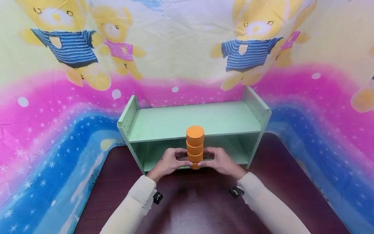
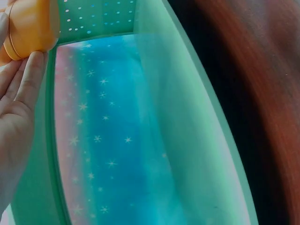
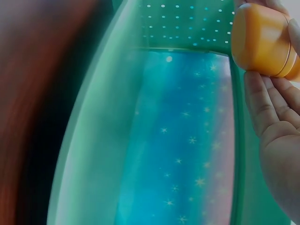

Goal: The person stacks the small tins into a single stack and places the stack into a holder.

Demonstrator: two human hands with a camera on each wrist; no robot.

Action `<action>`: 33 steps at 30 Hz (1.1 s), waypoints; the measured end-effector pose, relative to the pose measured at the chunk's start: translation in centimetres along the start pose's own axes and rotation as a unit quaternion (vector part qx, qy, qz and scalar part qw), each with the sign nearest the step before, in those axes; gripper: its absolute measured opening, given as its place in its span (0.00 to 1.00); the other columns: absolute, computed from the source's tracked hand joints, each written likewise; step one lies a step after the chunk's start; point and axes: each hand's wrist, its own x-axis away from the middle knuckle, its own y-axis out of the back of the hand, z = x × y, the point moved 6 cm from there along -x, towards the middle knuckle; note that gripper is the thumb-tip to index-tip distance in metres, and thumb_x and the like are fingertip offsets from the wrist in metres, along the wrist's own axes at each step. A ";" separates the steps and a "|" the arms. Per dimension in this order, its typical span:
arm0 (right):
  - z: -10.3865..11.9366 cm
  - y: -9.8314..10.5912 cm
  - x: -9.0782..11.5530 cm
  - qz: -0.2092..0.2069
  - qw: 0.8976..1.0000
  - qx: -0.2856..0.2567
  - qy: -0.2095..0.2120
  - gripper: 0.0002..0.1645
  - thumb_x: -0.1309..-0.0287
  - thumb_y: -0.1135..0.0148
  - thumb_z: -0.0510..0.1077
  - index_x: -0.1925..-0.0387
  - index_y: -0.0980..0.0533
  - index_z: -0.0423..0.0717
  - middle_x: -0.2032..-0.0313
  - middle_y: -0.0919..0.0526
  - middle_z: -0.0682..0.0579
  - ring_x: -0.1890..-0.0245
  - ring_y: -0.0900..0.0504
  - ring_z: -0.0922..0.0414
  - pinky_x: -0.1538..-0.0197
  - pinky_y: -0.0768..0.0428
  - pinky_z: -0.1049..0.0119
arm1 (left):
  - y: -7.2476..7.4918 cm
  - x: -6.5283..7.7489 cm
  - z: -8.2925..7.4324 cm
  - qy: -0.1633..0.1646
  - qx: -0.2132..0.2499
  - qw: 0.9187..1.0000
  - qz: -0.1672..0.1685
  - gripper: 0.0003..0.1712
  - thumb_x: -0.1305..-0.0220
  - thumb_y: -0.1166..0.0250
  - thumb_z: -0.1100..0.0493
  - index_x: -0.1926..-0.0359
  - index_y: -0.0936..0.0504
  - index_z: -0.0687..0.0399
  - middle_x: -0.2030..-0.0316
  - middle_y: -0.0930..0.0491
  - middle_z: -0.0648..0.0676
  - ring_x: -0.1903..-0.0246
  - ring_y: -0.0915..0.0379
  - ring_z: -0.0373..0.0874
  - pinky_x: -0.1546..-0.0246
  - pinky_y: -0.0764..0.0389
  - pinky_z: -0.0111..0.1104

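A stack of orange cylinders (image 1: 195, 143) stands upright between both hands, in front of the pale green shelf. My left hand (image 1: 170, 161) holds its left side low down, thumb at the front and fingers along the side. From the right, my right hand (image 1: 220, 160) grips it the same way, the two thumbs almost meeting. In the left wrist view, the fingers (image 2: 32, 77) touch an orange cylinder (image 2: 35, 23) with rounded edges. The right wrist view shows the fingers (image 3: 258, 96) against the orange cylinder (image 3: 262, 40) from the other side. The hands partly hide the lower cylinders.
The two-level green shelf (image 1: 190, 120) has raised side panels with small holes and stands at the back of a dark reddish-brown table (image 1: 187, 208). A cloth (image 1: 181, 48) printed with bears and snowflakes hangs behind and along both sides.
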 end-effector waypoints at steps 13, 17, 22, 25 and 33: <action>1.9 1.0 -1.1 0.008 1.000 0.022 0.007 0.27 0.46 0.24 0.50 0.47 0.19 0.42 0.53 0.13 0.49 0.54 0.15 0.55 0.49 0.15 0.56 | 1.1 -0.4 -1.8 -0.005 -0.029 1.000 -0.002 0.26 0.42 0.25 0.60 0.43 0.19 0.63 0.48 0.17 0.59 0.53 0.16 0.48 0.53 0.15 0.35; 2.4 1.4 -1.3 0.005 1.000 0.026 0.009 0.27 0.47 0.23 0.49 0.47 0.19 0.42 0.53 0.13 0.50 0.54 0.15 0.55 0.49 0.15 0.57 | 1.4 -0.6 -2.4 -0.007 -0.034 0.999 -0.004 0.26 0.42 0.25 0.59 0.44 0.19 0.63 0.49 0.16 0.58 0.53 0.16 0.47 0.53 0.15 0.35; 2.9 2.0 -1.6 0.003 1.000 0.023 0.007 0.29 0.47 0.23 0.48 0.46 0.19 0.40 0.52 0.14 0.48 0.53 0.14 0.54 0.48 0.15 0.56 | 1.8 -1.0 -3.0 -0.018 -0.032 0.999 -0.004 0.26 0.42 0.25 0.60 0.44 0.18 0.64 0.49 0.16 0.58 0.53 0.16 0.48 0.52 0.15 0.35; 3.3 2.3 -1.9 0.002 1.000 0.024 0.007 0.29 0.47 0.23 0.47 0.46 0.19 0.40 0.52 0.14 0.48 0.53 0.15 0.54 0.47 0.15 0.56 | 2.0 -1.3 -3.5 -0.022 -0.035 0.999 -0.002 0.26 0.42 0.25 0.60 0.43 0.18 0.62 0.49 0.16 0.58 0.53 0.16 0.47 0.52 0.15 0.34; 4.4 3.5 -2.8 0.011 0.999 0.033 0.002 0.30 0.46 0.24 0.48 0.44 0.20 0.40 0.51 0.14 0.48 0.53 0.15 0.53 0.48 0.15 0.57 | 2.7 -2.2 -5.0 -0.025 -0.047 0.999 0.006 0.27 0.41 0.25 0.58 0.42 0.19 0.61 0.48 0.16 0.56 0.52 0.17 0.46 0.50 0.15 0.35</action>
